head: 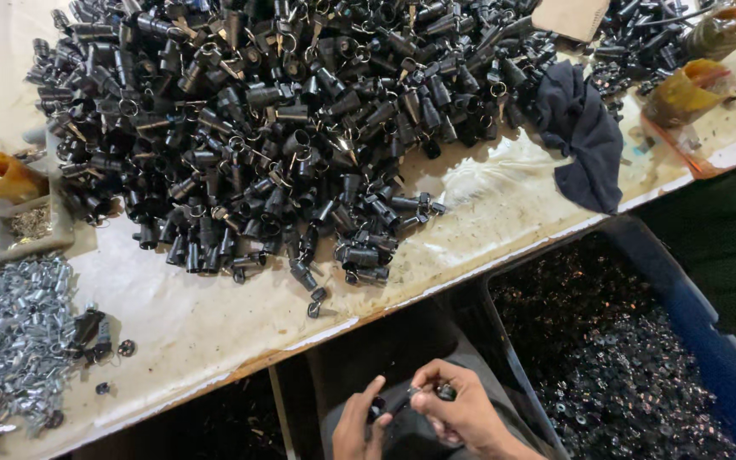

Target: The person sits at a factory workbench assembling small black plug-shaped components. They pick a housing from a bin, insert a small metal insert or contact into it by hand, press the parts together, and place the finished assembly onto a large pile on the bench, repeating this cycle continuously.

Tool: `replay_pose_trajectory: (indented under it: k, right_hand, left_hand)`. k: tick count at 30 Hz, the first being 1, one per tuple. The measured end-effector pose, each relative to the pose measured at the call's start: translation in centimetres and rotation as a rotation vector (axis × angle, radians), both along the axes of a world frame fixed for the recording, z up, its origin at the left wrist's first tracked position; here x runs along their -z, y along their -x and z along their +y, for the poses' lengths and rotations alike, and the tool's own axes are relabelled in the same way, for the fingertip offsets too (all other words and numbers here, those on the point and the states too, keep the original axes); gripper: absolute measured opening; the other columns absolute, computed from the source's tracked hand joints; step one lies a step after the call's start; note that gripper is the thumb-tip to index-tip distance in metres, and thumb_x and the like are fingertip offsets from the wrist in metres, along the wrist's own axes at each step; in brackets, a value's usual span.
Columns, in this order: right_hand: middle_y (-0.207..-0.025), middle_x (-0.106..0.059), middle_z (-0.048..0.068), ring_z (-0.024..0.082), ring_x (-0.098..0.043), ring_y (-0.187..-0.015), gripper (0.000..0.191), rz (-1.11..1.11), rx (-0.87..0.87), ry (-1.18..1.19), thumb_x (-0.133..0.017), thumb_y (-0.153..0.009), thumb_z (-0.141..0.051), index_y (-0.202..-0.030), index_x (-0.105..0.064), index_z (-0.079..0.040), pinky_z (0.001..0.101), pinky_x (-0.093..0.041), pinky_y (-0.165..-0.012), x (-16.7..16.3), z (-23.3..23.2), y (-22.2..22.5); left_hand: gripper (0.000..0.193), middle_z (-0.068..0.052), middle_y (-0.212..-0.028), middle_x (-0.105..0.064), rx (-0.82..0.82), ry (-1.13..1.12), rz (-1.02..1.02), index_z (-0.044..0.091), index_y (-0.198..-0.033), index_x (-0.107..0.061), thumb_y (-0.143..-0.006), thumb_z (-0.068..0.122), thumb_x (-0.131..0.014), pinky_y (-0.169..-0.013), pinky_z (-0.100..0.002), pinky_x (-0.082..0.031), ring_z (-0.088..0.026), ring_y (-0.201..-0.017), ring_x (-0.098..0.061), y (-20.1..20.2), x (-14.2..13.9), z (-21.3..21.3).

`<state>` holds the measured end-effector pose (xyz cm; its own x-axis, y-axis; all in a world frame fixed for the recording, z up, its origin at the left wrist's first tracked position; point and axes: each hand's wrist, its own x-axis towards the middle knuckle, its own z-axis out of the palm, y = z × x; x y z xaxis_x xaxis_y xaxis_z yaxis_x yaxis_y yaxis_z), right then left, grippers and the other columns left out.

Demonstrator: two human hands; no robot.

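Observation:
Both hands are low in the view, below the table's front edge, over my lap. My left hand (358, 426) pinches a small black part (378, 409) between thumb and fingers. My right hand (462, 409) grips the other end of a small black cylindrical piece with a metal ring (443, 392). The two hands meet at this piece. On the table above lies a large heap of black cylindrical parts with key rings (283, 111).
A pile of small silver metal clips (19, 324) lies at the left. A dark cloth (585, 136) rests at the right of the heap. A blue bin (726, 358) of tiny black parts stands at lower right. Small trays (10, 221) and orange bags (683, 89) sit at the edges.

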<state>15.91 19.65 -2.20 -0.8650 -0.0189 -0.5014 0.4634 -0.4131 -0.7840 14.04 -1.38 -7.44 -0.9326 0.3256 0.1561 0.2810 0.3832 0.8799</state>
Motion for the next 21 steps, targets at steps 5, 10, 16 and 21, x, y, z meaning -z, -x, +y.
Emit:
replay_pose_trajectory:
  k: [5,10,16,21]
  right_hand:
    - [-0.081,-0.068,0.004,0.012,-0.067,-0.060,0.016,0.777,-0.138,-0.672,-0.084,-0.085,-0.003,-0.096,-0.072,-0.005,0.0248,-0.050,-0.050,-2.1,-2.0,0.3]
    - [-0.083,-0.069,0.005,0.014,-0.071,-0.066,0.011,0.762,-0.106,-0.708,-0.073,-0.090,0.002,-0.099,-0.072,-0.004,0.0250,-0.054,-0.056,-3.2,-1.6,1.0]
    - [-0.078,-0.071,0.006,0.014,-0.061,-0.056,0.003,0.428,-0.026,-0.543,-0.077,-0.090,-0.001,-0.092,-0.075,-0.001,0.0259,-0.047,-0.048,-0.4,-2.5,-0.2]
    - [-0.083,-0.065,0.009,0.013,-0.056,-0.053,0.026,-0.076,0.011,0.282,-0.066,-0.097,-0.012,-0.119,-0.064,0.001,0.0266,-0.043,-0.040,0.6,-1.9,1.6]
  left_hand:
    - [0.065,-0.011,-0.092,-0.070,0.088,-0.033,0.108,0.004,-0.145,-0.057,-0.081,0.004,-0.071,-0.075,-0.031,-0.057,-0.023,-0.081,-0.070,0.2,-0.6,-0.3]
    - [0.060,-0.009,-0.088,-0.069,0.100,-0.162,-0.178,0.005,-0.148,-0.055,-0.089,0.006,-0.063,-0.069,-0.029,-0.056,-0.016,-0.073,-0.066,0.9,-3.4,1.2]
    - [0.043,-0.007,-0.104,-0.076,0.012,-0.312,-0.222,0.000,-0.138,-0.060,-0.102,0.023,-0.060,-0.075,-0.025,-0.053,-0.012,-0.088,-0.070,-0.9,-0.7,2.1]
    - [0.024,-0.007,-0.059,-0.055,-0.575,-0.224,-0.638,0.002,-0.078,-0.068,-0.087,0.020,-0.055,-0.042,-0.028,-0.033,-0.011,-0.047,-0.045,-0.7,3.6,-5.6]
